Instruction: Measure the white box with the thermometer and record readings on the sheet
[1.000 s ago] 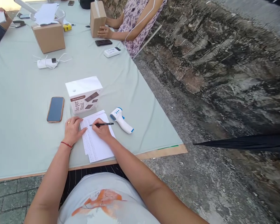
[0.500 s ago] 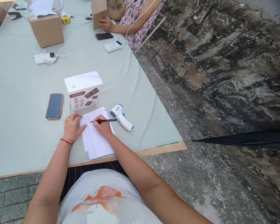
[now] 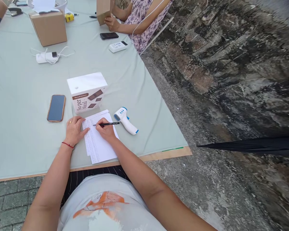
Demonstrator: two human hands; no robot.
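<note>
My right hand (image 3: 105,130) is closed around a black pen (image 3: 112,124), its tip at the written part of a white paper sheet (image 3: 104,150). Columns of small handwriting run down the sheet's left side. My left hand (image 3: 74,130) lies with its fingers apart on the table, thumb and fingertips touching the paper's left edge. Just beyond the paper stands a white box (image 3: 86,93) with brown printing. A white and blue infrared thermometer (image 3: 126,120) lies right of my right hand. Left of the box rests a smartphone (image 3: 56,108) in a brown case.
A pale green cloth (image 3: 21,138) covers the table. Farther back are a cardboard box (image 3: 49,30), a white device with a cable (image 3: 46,57), a black phone (image 3: 109,35), a white device (image 3: 118,47) and a yellow tape measure (image 3: 69,17). Another person's hand (image 3: 112,23) holds a carton (image 3: 103,12).
The view has shifted slightly. The other person's carton has tilted a little. My hands, the pen and the paper stay almost in place.
</note>
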